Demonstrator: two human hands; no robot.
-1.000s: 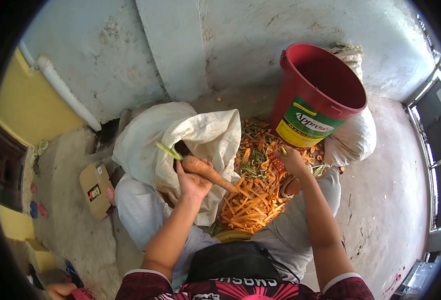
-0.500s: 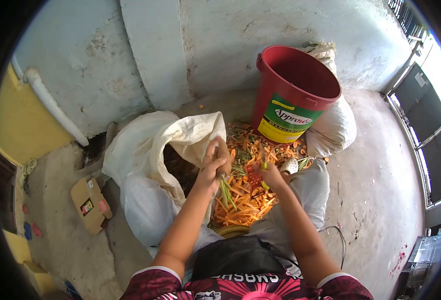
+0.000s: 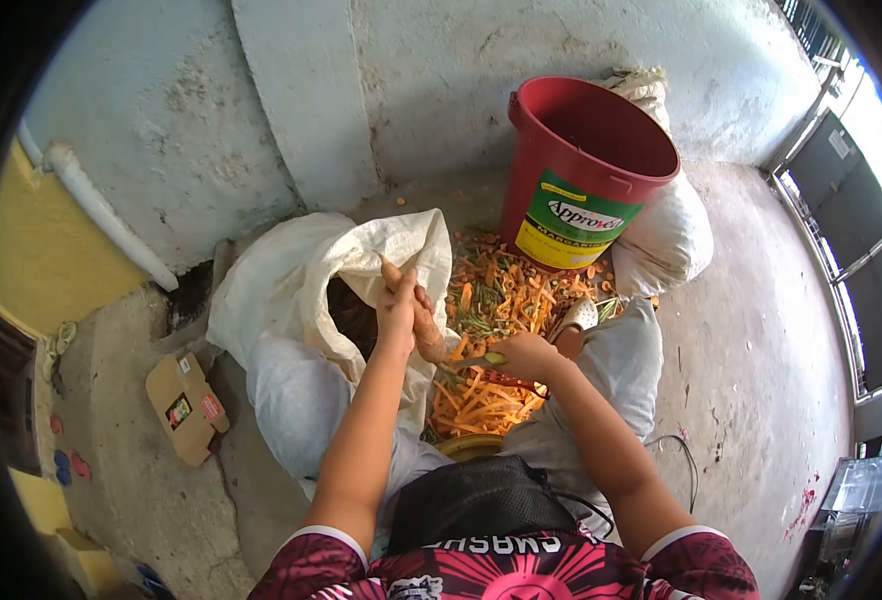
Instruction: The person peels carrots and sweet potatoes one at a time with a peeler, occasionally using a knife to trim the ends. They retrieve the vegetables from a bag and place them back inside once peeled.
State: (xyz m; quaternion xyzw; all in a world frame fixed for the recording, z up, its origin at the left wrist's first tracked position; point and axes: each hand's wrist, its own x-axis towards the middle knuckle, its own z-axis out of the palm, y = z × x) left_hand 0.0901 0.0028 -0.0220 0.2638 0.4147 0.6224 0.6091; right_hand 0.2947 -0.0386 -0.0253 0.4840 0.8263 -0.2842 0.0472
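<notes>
Carrot (image 3: 429, 336), dull orange, long and tapering, lies in the closed left hand (image 3: 397, 318), in front of the open mouth of a white woven sack (image 3: 331, 262). Its long axis slants: the narrow end points up and away from the body, the thick end down towards the lap and slightly to the right. That thick end is the part nearest the right hand (image 3: 529, 360), which is closed round a small knife with a yellow-green handle (image 3: 495, 358). The blade reaches leftwards from the grip to the thick end, roughly across the axis; whether it touches cannot be told. A red object (image 3: 506, 380), partly hidden, shows just under the right hand, above a heap of orange peelings (image 3: 476, 408).
</notes>
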